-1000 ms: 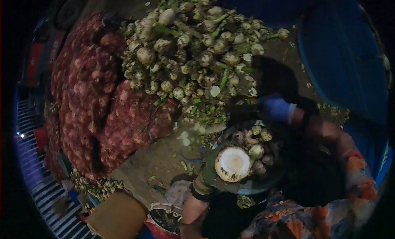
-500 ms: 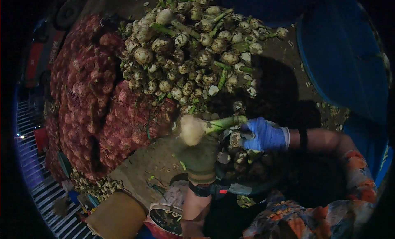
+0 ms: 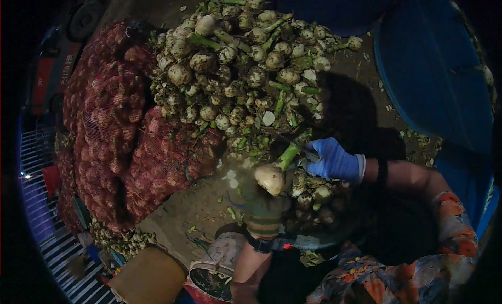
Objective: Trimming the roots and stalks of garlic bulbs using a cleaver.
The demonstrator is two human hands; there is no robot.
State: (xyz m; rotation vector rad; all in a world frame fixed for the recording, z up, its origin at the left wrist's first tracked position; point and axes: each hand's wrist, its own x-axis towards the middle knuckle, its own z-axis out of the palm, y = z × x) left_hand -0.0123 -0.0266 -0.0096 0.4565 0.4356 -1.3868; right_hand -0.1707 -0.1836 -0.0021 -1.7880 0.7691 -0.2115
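Observation:
My left hand (image 3: 265, 210), in a dark green glove with a striped cuff, is closed on a large pale garlic bulb (image 3: 270, 179) whose thick green stem (image 3: 288, 156) points up and right. The bulb hides most of those fingers. My right hand (image 3: 334, 158), in a blue glove, is closed around a small dark knife (image 3: 310, 153) beside that stem. Its thin blade seems to reach left across the stem's top, though it is dim there. Below the right hand lie several trimmed bulbs (image 3: 322, 193) in shadow.
A large heap of dirty garlic bulbs (image 3: 256, 76) rises ahead. Red mesh sacks (image 3: 107, 126) full of bulbs stand at left. Nearer are a white bucket (image 3: 225, 250) and a tan container (image 3: 148, 277). Blue sheeting (image 3: 434, 68) is at right; scraps litter the ground.
My left hand has moved right and slightly down with the garlic, turning its stem from nearly level to steeply upward. My right hand has risen slightly, and the knife's blade now shows near the stem.

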